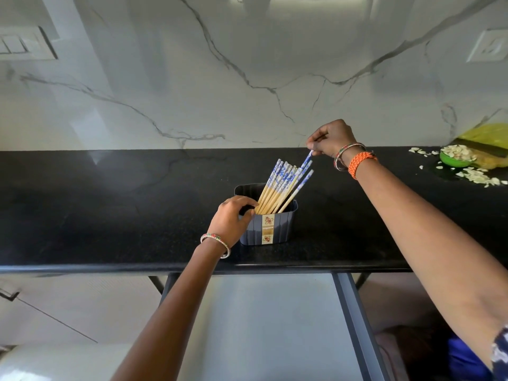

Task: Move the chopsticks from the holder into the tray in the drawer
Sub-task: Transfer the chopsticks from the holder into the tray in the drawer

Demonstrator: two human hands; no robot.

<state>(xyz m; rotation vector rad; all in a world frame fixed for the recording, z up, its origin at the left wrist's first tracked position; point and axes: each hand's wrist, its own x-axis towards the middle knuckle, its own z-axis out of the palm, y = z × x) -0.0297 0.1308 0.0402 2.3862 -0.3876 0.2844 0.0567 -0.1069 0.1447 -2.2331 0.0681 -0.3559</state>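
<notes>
- Right hand [334, 140]: fingers curled, thumb and fingertips pinching the blue-patterned top of one chopstick [307, 158] above the holder; its lower end is lost among the others, so whether it still sits inside cannot be told.
- Left hand [233, 218]: fingers curled round the left rim and side of the holder [270, 228], gripping it.
- Chopsticks [280, 185]: a bundle with bamboo shafts and blue-and-white tops, standing tilted and fanned toward the right inside the holder; their tips are hidden by its wall.
- Holder: dark ribbed tub with a floral label strip, standing upright near the front edge of the black counter [110, 210], about mid-width.
- Drawer [269, 325]: pulled out below the counter's front edge; its pale interior is blurred and partly covered by the left forearm; no tray can be made out.
- Far right end of the counter: a green bowl [453, 160] with pale peelings scattered round it, and a yellow bag [486, 134] cut off by the frame edge.
</notes>
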